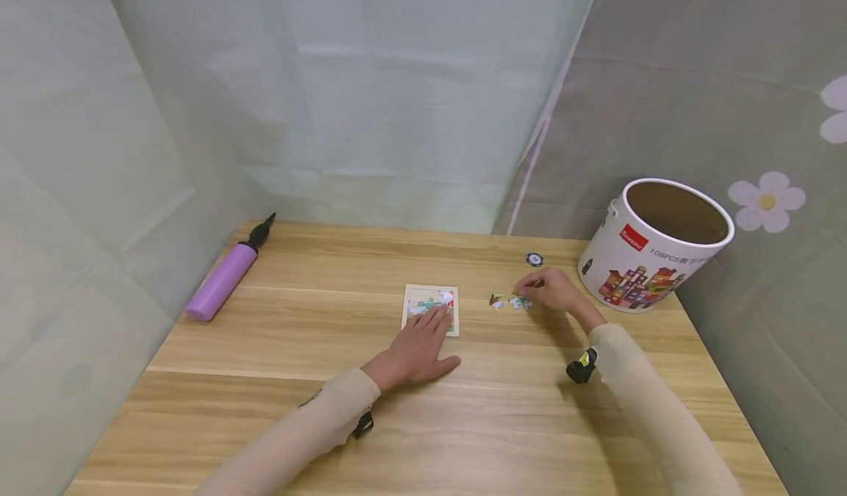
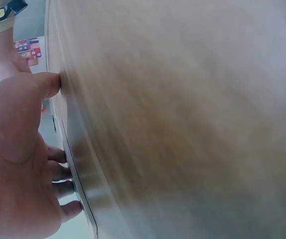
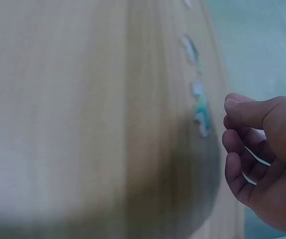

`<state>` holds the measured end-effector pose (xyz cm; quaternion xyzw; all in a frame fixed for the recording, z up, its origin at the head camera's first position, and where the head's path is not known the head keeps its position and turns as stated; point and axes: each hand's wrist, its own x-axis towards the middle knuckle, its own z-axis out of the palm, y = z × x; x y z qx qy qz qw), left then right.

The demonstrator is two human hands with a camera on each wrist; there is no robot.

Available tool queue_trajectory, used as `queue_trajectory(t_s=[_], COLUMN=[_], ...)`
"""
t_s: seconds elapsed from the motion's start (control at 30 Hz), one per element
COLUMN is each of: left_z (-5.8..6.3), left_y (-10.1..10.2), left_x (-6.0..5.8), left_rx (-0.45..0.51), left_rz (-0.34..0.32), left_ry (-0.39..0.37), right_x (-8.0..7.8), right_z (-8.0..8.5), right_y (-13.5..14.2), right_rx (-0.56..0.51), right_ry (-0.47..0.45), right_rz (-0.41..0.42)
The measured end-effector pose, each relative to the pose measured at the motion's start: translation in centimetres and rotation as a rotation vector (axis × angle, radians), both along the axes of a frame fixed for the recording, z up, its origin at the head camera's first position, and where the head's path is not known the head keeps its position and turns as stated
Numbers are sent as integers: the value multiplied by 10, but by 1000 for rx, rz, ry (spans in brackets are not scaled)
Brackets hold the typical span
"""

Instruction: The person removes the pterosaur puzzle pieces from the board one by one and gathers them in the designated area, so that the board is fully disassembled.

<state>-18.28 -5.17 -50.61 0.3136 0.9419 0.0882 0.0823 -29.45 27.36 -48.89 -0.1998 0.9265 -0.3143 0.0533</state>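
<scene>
A small framed jigsaw puzzle [image 1: 413,295] lies on the table, partly filled with colourful pieces. My left hand [image 1: 418,345] rests its fingers on the puzzle's near part and hides some of it; its thumb reaches out to the side. In the left wrist view the left hand's fingertips [image 2: 71,210] touch the frame's edge. To the right of the frame lie loose jigsaw pieces [image 1: 497,302], with a greenish cluster [image 1: 520,303] beside them. My right hand [image 1: 551,289] hovers just above that cluster. Its fingers [image 3: 237,174] curl loosely, thumb near the index finger, with no piece visible between them.
A blue and white round chip [image 1: 534,259] lies behind the right hand. A large white bucket [image 1: 651,261] stands at the back right. At the far left is a purple hand pump [image 1: 225,279] with a black nozzle. Hanging cloth [image 1: 397,114] borders the wooden table [image 1: 298,334].
</scene>
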Motion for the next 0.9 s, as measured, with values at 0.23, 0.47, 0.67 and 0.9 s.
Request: queue_trajectory(t_s=[0.23, 0.47, 0.67, 0.9], left_z=[0, 0, 2, 1], left_y=[-1, -1, -3, -4], left_x=[1, 4, 6, 8], left_rx=[14, 25, -15, -92], left_rz=[7, 66, 68, 46], left_ry=[-3, -5, 8, 26], right_x=[-1, -2, -5, -8], right_z=[17, 20, 17, 8], right_y=[-20, -55, -85, -112], right_rx=[-15, -92, -89, -86], right_ry=[62, -7, -16, 34], right_rz=[25, 100, 123, 188])
